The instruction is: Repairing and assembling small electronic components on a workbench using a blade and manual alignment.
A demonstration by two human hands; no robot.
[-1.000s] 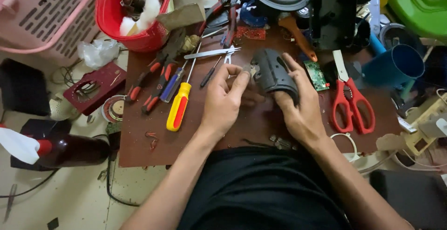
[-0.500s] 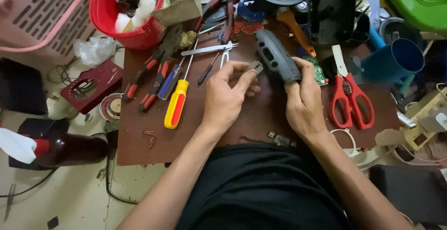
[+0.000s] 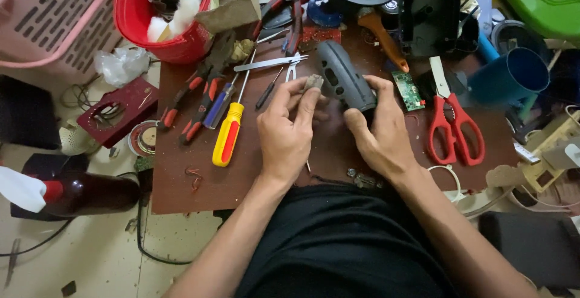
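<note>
My right hand [image 3: 380, 135] grips a grey casing [image 3: 343, 77], fingers curled round its lower end, and holds it tilted above the brown board [image 3: 181, 177], top end pointing away from me. My left hand [image 3: 289, 132] is pinched shut on a small grey bit [image 3: 313, 82], held between thumb and fingertips just beside the casing's left edge; I cannot tell if the two touch. A yellow screwdriver [image 3: 228, 134] lies left of that hand, with red-handled pliers [image 3: 192, 96] beyond it. Red scissors [image 3: 454, 120] lie right of my right hand, a small green circuit board [image 3: 408, 90] between them and the casing. A red bucket [image 3: 158, 20] stands at the board's far left corner.
</note>
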